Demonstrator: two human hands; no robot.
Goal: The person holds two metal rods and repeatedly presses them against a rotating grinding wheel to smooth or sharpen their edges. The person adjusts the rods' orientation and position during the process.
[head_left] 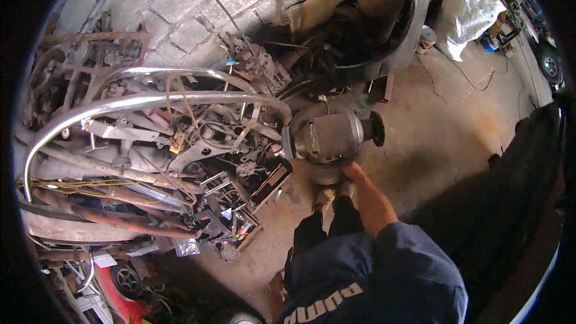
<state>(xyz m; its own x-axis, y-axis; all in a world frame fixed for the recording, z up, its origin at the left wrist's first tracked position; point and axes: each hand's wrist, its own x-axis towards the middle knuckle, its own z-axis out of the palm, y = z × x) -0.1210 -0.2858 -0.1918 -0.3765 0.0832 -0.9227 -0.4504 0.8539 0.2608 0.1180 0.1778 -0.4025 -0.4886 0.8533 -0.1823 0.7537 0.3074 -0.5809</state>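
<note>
– What is the right hand (354,171) on?

– A rounded metal casing (327,144), just beyond the person's shoes (324,197); the hand touches its near side, but the fingers are hidden, so I cannot tell whether they grip

– And the left hand (278,291)?

– Dim, well to the near side of the casing; open or closed, I cannot tell

– What is the casing like?

– Dull, scuffed and barrel-shaped, with a squarish brownish plate (333,131) on top, a grey ring (288,143) at its left end and a dark round disc (377,129) at its right

– Around it?

– To its left, glossy bent tubes (162,97) over rusty, jagged scrap (201,151); to its right, stained floor (432,108)
</note>
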